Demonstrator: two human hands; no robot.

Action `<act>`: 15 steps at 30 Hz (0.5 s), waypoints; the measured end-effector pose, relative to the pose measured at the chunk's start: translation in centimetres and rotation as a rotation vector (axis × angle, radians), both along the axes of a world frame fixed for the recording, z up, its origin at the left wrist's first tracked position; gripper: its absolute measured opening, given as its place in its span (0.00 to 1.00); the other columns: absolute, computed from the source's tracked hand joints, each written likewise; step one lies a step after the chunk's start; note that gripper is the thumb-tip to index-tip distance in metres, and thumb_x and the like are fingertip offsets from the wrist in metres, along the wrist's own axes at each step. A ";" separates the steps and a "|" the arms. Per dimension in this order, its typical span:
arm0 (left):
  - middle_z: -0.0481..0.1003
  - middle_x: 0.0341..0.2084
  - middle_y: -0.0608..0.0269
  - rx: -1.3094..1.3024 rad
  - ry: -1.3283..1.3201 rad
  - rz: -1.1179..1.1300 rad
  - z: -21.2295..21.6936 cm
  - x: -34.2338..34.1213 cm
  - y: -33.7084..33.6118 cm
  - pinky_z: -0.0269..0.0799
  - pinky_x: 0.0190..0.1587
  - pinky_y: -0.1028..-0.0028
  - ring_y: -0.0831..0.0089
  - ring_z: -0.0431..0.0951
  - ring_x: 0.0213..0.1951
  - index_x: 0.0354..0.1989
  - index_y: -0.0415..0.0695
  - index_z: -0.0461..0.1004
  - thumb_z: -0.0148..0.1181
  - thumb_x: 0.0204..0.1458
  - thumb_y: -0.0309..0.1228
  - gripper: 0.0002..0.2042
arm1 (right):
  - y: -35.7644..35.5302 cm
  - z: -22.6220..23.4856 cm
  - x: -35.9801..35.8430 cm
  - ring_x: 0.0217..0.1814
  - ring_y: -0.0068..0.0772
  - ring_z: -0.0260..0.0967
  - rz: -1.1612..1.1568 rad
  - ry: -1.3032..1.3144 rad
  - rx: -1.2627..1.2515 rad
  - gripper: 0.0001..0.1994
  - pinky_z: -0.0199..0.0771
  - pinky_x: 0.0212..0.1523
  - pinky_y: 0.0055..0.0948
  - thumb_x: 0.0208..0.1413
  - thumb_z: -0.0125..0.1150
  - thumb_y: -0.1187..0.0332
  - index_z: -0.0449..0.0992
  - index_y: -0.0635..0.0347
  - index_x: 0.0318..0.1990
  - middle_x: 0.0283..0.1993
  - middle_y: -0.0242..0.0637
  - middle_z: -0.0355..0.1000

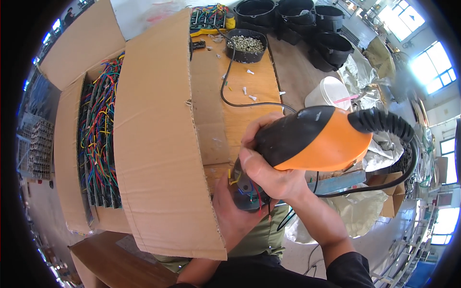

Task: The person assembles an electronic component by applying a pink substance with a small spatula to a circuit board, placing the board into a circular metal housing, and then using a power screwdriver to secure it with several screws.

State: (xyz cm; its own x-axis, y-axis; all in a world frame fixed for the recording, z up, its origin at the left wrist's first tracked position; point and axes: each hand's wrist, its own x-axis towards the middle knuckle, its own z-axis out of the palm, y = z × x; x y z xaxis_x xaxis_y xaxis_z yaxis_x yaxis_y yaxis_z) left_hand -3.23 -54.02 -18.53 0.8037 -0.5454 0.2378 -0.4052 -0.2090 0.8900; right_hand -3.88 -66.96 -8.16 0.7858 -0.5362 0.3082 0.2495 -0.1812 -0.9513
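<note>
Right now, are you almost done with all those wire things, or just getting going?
Hard to say what is finished; no done pile shows. In hand: the right hand presses an orange and black power tool onto a small wired part held by the left hand. Left: the cardboard box looks packed with coloured wired boards.

An assembly workshop. A large brown cardboard box (96, 139) holds coloured wired parts. Stacked black plastic housings (307, 24) crowd the wooden workbench's (249, 101) far edge.

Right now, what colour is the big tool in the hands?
The power tool is orange and black, seen best in the head view.
</note>
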 end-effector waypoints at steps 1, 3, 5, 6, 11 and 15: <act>0.73 0.43 0.51 0.011 0.010 -0.002 0.0 0.0 0.1 0.73 0.46 0.66 0.59 0.77 0.43 0.58 0.37 0.61 0.83 0.25 0.39 0.49 | -0.2 0.0 0.0 0.33 0.22 0.67 -0.021 0.015 -0.052 0.11 0.68 0.35 0.24 0.45 0.61 0.80 0.70 0.65 0.37 0.31 0.33 0.69; 0.73 0.44 0.51 0.000 0.018 -0.010 -0.2 -0.1 0.1 0.72 0.46 0.67 0.61 0.77 0.44 0.58 0.37 0.61 0.83 0.26 0.39 0.48 | -0.5 0.0 -0.1 0.32 0.22 0.67 0.003 0.021 -0.020 0.12 0.68 0.35 0.24 0.44 0.61 0.79 0.70 0.65 0.37 0.31 0.33 0.69; 0.73 0.45 0.52 -0.044 0.014 -0.018 -0.4 0.0 -0.1 0.71 0.47 0.67 0.63 0.76 0.45 0.58 0.36 0.61 0.82 0.27 0.38 0.47 | -0.9 -0.1 -0.1 0.32 0.23 0.68 0.016 0.026 -0.137 0.12 0.68 0.35 0.24 0.44 0.62 0.79 0.70 0.65 0.38 0.31 0.33 0.69; 0.74 0.43 0.51 -0.040 -0.022 -0.009 -0.6 0.0 -0.2 0.73 0.44 0.67 0.61 0.78 0.42 0.57 0.35 0.61 0.83 0.25 0.41 0.49 | -1.0 -0.1 -0.1 0.32 0.23 0.68 0.020 0.027 -0.155 0.12 0.68 0.35 0.24 0.44 0.62 0.79 0.70 0.65 0.38 0.31 0.33 0.69; 0.77 0.41 0.49 -0.117 -0.156 0.011 -1.7 0.4 -0.8 0.78 0.41 0.65 0.57 0.81 0.39 0.58 0.33 0.60 0.85 0.19 0.44 0.54 | -1.4 -0.3 0.0 0.32 0.22 0.68 0.008 0.059 -0.089 0.12 0.68 0.34 0.23 0.45 0.62 0.79 0.69 0.64 0.39 0.31 0.32 0.70; 0.76 0.44 0.47 -0.109 -0.100 0.005 -2.5 0.2 -0.4 0.77 0.44 0.64 0.55 0.81 0.41 0.59 0.33 0.60 0.85 0.21 0.42 0.54 | -1.5 -0.2 -0.1 0.32 0.21 0.68 -0.005 0.098 -0.023 0.12 0.69 0.34 0.23 0.46 0.62 0.79 0.69 0.64 0.39 0.31 0.32 0.70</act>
